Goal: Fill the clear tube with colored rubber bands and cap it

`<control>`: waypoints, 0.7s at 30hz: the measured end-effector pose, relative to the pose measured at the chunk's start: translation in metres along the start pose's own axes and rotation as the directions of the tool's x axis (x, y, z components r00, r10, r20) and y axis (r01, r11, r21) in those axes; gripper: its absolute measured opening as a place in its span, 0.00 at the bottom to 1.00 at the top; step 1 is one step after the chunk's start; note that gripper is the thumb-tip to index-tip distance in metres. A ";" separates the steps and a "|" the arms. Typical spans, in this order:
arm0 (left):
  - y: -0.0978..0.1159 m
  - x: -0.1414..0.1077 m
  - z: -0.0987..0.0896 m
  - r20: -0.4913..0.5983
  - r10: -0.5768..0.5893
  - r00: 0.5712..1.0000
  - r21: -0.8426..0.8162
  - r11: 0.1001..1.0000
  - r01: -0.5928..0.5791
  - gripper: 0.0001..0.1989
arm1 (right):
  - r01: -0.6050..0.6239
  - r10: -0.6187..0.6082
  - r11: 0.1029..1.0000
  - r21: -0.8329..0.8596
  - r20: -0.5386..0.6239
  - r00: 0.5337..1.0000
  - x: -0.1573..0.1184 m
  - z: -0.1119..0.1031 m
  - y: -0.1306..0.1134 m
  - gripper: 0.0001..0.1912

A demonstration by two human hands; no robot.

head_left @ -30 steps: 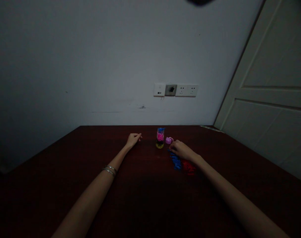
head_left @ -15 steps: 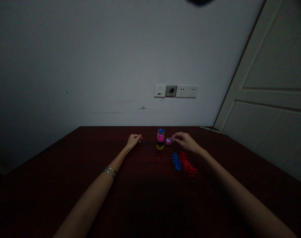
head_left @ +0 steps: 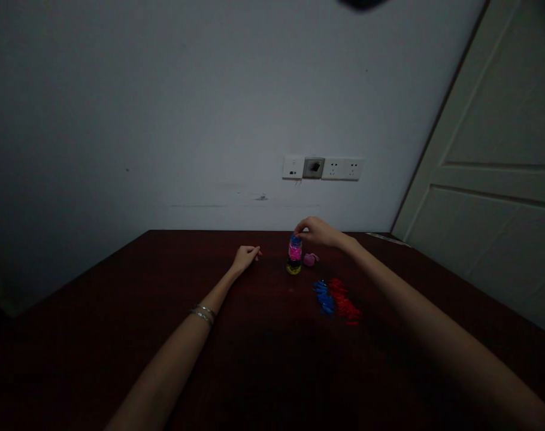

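A clear jar (head_left: 294, 254) stands upright on the table, with yellow, black, pink and blue layers inside it. Over its mouth is my right hand (head_left: 316, 231), thumb and fingers pinched together at the blue top layer. A small blue strip appears to be in the pinch, mostly hidden by the fingertips. Just right of the jar sits a small round pink object (head_left: 311, 259) with a loop on its side. My left hand (head_left: 245, 257) rests on the table left of the jar, fingers curled in, apart from everything else.
Nearer to me lie a pile of blue strips (head_left: 323, 297) and, against its right side, a pile of red strips (head_left: 344, 301). The dark red table (head_left: 200, 257) meets a wall with sockets (head_left: 343, 169). A pale door (head_left: 492, 179) stands at the right.
My right hand has moved left and up, from beside the pink object to the mouth of the jar. My left hand stays where it was; the view has shifted slightly.
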State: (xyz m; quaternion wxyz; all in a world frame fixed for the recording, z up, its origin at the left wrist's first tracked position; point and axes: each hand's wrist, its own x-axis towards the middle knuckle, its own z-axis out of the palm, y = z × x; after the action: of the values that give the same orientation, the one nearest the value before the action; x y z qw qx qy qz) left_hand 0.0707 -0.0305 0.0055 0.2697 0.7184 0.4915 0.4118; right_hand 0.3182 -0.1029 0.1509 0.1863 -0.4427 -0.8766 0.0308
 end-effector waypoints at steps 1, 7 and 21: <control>0.000 0.000 0.000 0.001 0.003 1.000 -0.001 1.000 -0.003 0.21 | -0.001 0.001 1.000 -0.002 0.009 1.000 0.001 0.001 0.001 0.11; -0.002 0.001 0.001 -0.003 0.000 1.000 0.006 1.000 0.000 0.21 | -0.008 0.008 1.000 0.002 0.041 0.999 0.000 0.003 0.000 0.13; -0.003 0.001 0.001 0.005 0.003 1.000 -0.007 1.000 -0.003 0.21 | -0.089 0.089 0.995 -0.042 0.000 0.996 -0.004 0.009 -0.002 0.26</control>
State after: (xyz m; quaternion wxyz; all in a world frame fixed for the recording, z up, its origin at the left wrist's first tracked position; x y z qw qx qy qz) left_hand 0.0707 -0.0284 0.0032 0.2728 0.7193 0.4883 0.4120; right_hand 0.3156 -0.1065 0.1416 0.1747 -0.4849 -0.8567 0.0210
